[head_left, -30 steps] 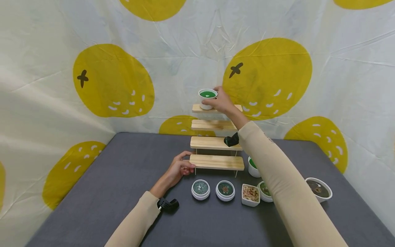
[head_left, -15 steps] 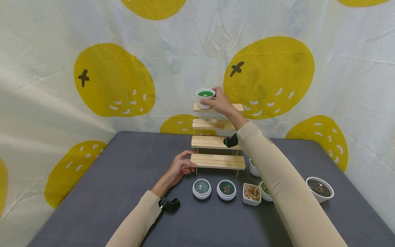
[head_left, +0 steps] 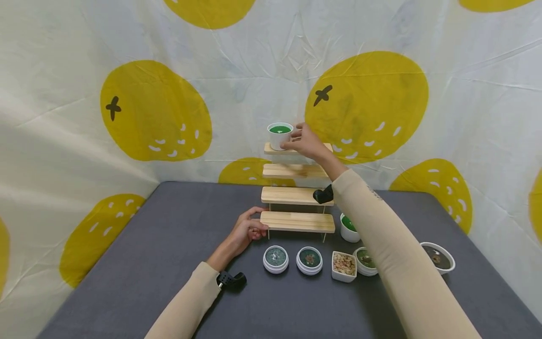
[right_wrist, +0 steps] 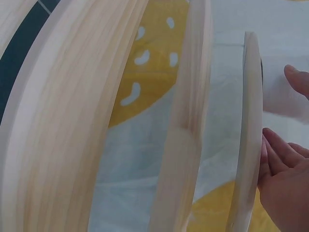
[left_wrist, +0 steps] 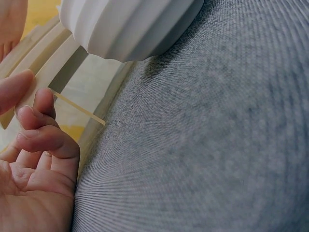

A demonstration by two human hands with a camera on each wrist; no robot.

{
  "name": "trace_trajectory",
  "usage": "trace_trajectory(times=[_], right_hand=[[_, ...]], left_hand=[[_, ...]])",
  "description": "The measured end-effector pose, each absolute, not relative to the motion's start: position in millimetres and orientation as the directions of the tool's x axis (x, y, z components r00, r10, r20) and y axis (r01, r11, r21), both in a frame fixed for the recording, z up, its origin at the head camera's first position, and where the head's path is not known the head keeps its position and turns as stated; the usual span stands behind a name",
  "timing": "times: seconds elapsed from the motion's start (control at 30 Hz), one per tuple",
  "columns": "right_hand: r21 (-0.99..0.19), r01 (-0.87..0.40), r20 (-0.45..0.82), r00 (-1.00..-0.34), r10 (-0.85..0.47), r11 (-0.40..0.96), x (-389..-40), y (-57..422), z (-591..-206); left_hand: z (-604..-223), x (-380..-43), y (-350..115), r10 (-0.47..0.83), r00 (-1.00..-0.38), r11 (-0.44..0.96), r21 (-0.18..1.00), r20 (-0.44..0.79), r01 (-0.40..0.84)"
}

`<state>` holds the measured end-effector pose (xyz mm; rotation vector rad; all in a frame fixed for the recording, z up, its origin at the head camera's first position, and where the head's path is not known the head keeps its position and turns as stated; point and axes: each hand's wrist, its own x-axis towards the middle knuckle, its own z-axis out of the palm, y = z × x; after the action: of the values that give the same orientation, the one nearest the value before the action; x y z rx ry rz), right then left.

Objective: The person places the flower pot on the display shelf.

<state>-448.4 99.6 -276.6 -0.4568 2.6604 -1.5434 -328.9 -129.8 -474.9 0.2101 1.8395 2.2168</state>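
A tiered wooden stand (head_left: 297,221) with stepped plank shelves rises at the table's centre. On the left end of its top shelf stands an upright white cup (head_left: 280,140) with a green surface inside. My right hand (head_left: 311,143) is just right of this cup, thumb and fingers spread apart and no longer round it; whether the thumb still touches the cup is unclear. In the right wrist view, the fingers lie beside the top plank (right_wrist: 248,135). My left hand (head_left: 245,230) pinches the left end of the lowest shelf between thumb and fingers, other fingers curled (left_wrist: 43,159).
Before the stand sit two round ribbed white pots (head_left: 275,259) (head_left: 309,261) and a square dish (head_left: 344,266) of crumbly bits. Rightward are a green-filled cup (head_left: 349,229), a green-topped bowl (head_left: 366,262) and a dark-filled bowl (head_left: 439,258). A patterned curtain (head_left: 254,84) hangs behind.
The cup has shifted slightly left along the top shelf. My right hand has let go of it and drawn a little to the right. My left hand stays on the lowest shelf.
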Motion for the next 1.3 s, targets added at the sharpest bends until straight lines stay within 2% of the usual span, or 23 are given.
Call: trace_trajectory(times=[0.57, 0.87, 1.3], right_hand=[[-0.826, -0.216, 0.076, -0.958, -0.277, 0.521, -439.0, 141.3, -279.4], [-0.804, -0.276, 0.108, -0.939, -0.326, 0.527, -426.8, 155.6, -276.8], [-0.793, -0.34, 0.14, -0.909, -0.392, 0.506, -373.9, 185.1, -285.6]], left_hand=[[-475.6, -329.6, -131.1, 0.287, -0.955, -0.157, 0.98, -0.07, -0.119], [-475.7, -335.0, -132.2, 0.285, -0.956, -0.153, 0.982, -0.067, -0.114], [-474.4, -335.5, -134.0, 0.295, -0.954, -0.145, 0.984, -0.058, -0.105]])
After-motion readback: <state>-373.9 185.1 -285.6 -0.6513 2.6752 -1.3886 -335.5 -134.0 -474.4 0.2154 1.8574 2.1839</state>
